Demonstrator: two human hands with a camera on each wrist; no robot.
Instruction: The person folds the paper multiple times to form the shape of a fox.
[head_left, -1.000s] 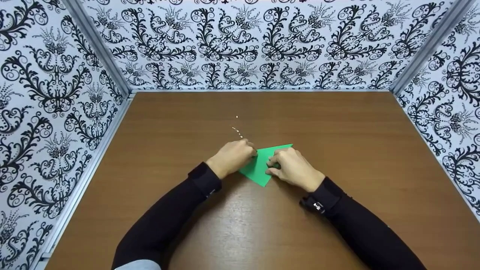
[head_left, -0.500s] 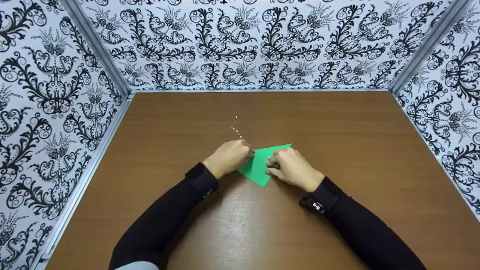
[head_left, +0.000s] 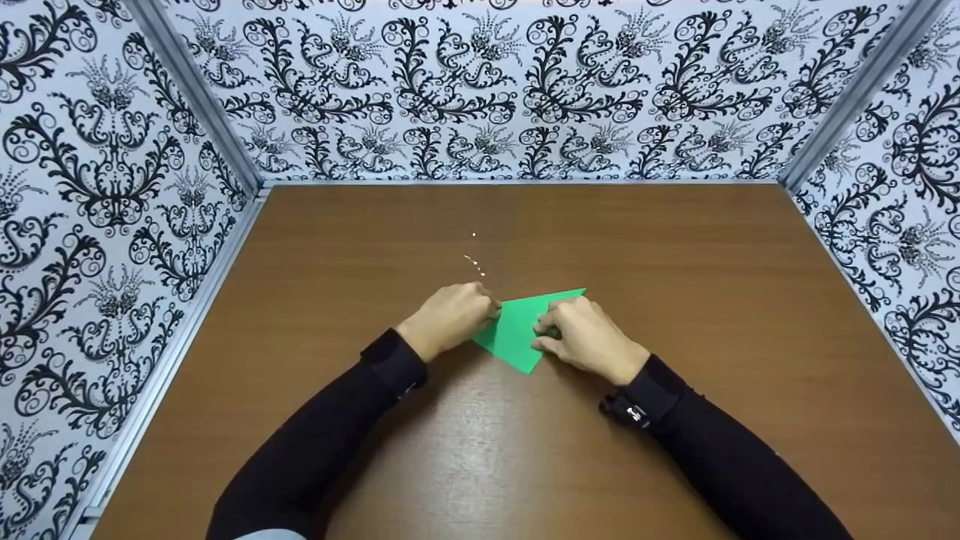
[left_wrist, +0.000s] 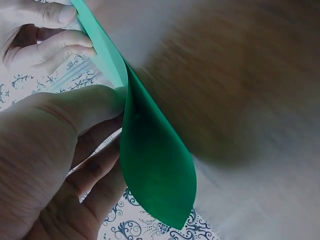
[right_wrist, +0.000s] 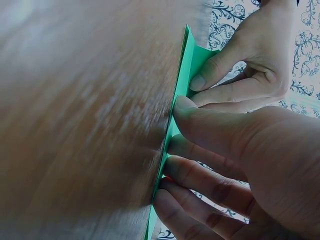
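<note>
Head view: my left hand [head_left: 452,315] is pressing the left part of the folded green paper [head_left: 517,330], which is lying near the middle of the table [head_left: 675,240]. My right hand [head_left: 589,337] is pressing the right part, fingertips spreading along it. My left thumb and fingers are touching one side, where the paper is bulging into a loop.

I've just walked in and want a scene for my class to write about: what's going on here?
A person is handling a sheet of green paper on a brown table. The left hand and the right hand both touch it. The paper is doubled over but not flat: in the left wrist view, the end by the left hand bulges open in a loop.
</note>
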